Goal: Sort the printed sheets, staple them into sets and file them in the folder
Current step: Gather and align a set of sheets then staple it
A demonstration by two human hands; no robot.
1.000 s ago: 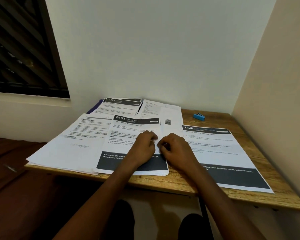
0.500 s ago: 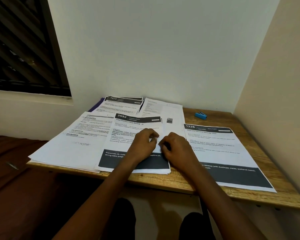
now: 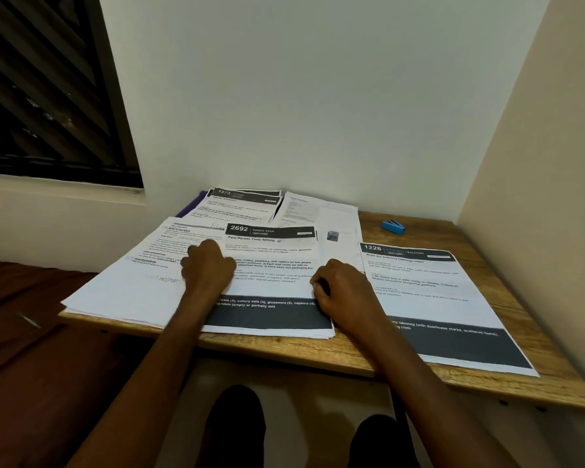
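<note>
Several piles of printed sheets lie on a small wooden table (image 3: 480,244). The middle stack, headed 2692 (image 3: 274,265), lies between my hands. My left hand (image 3: 207,269) sits at its left edge with the fingers curled over it, blurred. My right hand (image 3: 341,288) has its curled fingers on the stack's right edge. A sheet headed 1228 (image 3: 429,292) lies to the right and a white text pile (image 3: 132,282) to the left. A stack headed 1573 (image 3: 242,206) rests on a purple folder (image 3: 190,207) at the back. A blue stapler (image 3: 393,226) sits at the back right.
Another white sheet (image 3: 318,214) lies behind the 2692 stack. Walls close off the table at the back and right. A dark window (image 3: 48,89) is at the left, with a brown surface (image 3: 31,349) below the table's left edge. My knees show under the table.
My hands, which met at the middle of the 2692 stack, have moved apart. The left went to the stack's left edge, the right to its right edge.
</note>
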